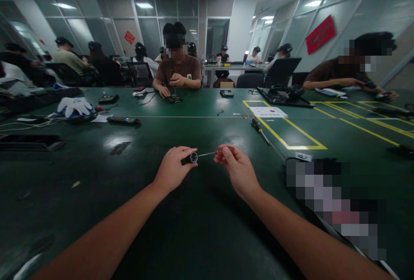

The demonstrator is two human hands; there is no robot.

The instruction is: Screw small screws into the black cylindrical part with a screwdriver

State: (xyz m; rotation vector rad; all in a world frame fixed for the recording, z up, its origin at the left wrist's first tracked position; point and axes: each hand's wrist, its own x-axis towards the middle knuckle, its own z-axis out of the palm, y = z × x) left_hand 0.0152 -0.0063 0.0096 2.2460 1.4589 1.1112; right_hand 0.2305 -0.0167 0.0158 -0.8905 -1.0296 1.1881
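Observation:
Over the green table (136,219), my left hand (174,167) is closed around a small black cylinder (193,157) with a pale ring at its end, which faces right. My right hand (237,165) pinches a small red piece (216,152) at its fingertips. A thin pale rod or wire (206,155) spans the gap between the cylinder and the red piece. The parts inside my right fingers are too small to make out.
Beyond my hands lie a yellow-black screwdriver (260,131), a white sheet (268,112) and a dark pen-shaped tool (123,121). White gloves (74,107) rest at the left. A person (177,68) works across the table; another leans in at the right.

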